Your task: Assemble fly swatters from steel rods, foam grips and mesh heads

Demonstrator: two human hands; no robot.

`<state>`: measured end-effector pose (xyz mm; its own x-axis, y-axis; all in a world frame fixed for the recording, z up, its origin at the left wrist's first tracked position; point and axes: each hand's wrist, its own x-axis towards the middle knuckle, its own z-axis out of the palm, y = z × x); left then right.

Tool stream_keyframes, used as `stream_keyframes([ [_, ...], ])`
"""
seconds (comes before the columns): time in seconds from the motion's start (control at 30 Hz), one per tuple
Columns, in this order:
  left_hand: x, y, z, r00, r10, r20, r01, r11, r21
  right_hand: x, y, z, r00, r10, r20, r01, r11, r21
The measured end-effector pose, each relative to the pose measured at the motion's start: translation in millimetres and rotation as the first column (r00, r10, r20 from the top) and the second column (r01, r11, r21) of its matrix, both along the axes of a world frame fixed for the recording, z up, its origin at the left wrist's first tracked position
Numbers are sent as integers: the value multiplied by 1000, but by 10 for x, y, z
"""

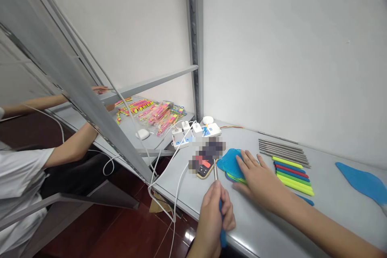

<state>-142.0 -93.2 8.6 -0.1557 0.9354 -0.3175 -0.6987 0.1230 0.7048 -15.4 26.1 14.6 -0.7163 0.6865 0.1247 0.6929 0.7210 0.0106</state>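
My left hand is wrapped round a fly-swatter handle, a thin metal rod with a blue grip showing below the fist. The rod's tip points up, away from me. My right hand lies with fingers spread on a stack of mesh swatter heads; the top one is blue, with green and purple edges beneath. Right of that hand, several coloured plastic grips lie side by side. Behind them are several bare metal rods. Another blue swatter head lies at the far right.
A phone, partly blurred, rests left of the stack. Behind it stand power strips with plugs and white cables hanging over the edge. A grey metal shelf post crosses the left side. Beyond it, a co-worker's arm reaches towards colourful bagged items.
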Motion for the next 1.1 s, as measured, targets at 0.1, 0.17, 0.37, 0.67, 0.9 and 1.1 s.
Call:
stream_keyframes([
  [0.1, 6, 50, -65, 1000, -17, 14, 17, 1000, -15, 20, -74, -153, 998, 51, 44, -55, 995, 89],
  [0.17, 8, 67, -106, 999, -37, 32, 38, 999, -20, 27, -113, -174, 996, 81, 30, -84, 986, 141],
  [0.37, 29, 127, -57, 996, -93, 13, 93, 995, 20, 138, -144, 174, 983, 183, -7, -176, 955, 240],
  [0.67, 864, 849, 686, 901, -385, -198, 433, 817, 380, 1407, 41, 1041, 578, -292, -762, 407, 913, -41],
  [0.9, 1548, 1122, 674, 660, -642, -390, 750, 592, 295, 2146, 150, 690, -87, -711, -698, -241, 695, -677],
  [1.1, 1562, 969, 191, 667, -622, -410, 738, 626, 251, 2087, 116, 380, -158, -716, -680, -293, 692, -660],
])
